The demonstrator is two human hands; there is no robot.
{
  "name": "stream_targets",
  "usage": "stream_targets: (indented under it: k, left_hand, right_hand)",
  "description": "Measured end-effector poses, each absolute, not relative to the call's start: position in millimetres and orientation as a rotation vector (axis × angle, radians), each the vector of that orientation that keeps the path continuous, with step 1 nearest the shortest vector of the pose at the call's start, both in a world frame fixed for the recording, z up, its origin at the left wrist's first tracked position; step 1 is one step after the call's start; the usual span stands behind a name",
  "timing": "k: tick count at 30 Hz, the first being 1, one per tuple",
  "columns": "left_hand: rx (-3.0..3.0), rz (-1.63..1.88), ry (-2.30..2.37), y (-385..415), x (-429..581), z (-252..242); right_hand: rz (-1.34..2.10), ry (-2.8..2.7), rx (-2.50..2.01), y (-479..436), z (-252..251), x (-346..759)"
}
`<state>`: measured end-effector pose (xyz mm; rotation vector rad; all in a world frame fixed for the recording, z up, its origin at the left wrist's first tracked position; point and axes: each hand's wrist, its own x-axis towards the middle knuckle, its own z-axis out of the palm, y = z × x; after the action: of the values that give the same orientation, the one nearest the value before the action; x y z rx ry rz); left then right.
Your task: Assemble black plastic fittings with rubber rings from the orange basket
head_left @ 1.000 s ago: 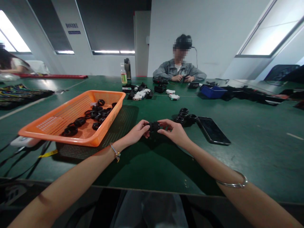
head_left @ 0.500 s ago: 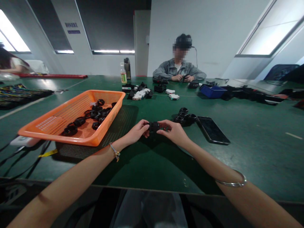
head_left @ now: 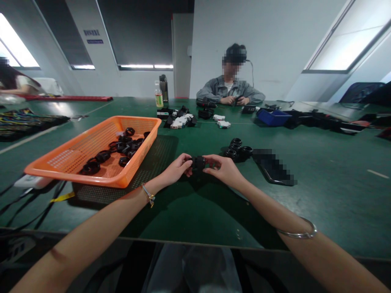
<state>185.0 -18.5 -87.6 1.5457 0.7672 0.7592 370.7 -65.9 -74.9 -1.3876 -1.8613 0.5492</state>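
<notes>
Both my hands meet over the green table around one small black round part. My left hand pinches its left end with closed fingers. My right hand grips its right end, fingers curled. Just beyond my right hand lies a cluster of similar black ring parts. An orange mesh basket to the left holds several more black rings.
A dark phone lies right of the ring cluster. Across the table a person in a grey jacket handles something, with bottles, white and black parts and a blue tray nearby. Cables run under the basket.
Almost nothing differs: both hands stay on the black part with only slight finger shifts, and the view has barely moved.
</notes>
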Motion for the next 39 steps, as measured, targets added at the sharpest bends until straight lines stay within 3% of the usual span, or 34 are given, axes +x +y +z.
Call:
stream_targets:
  k: [39]
  left_hand:
    - [1.594, 0.762, 0.745, -18.1, 185.8, -90.5]
  right_hand:
    - [0.687, -1.693, -1.283, -60.0, -79.0, 373.9]
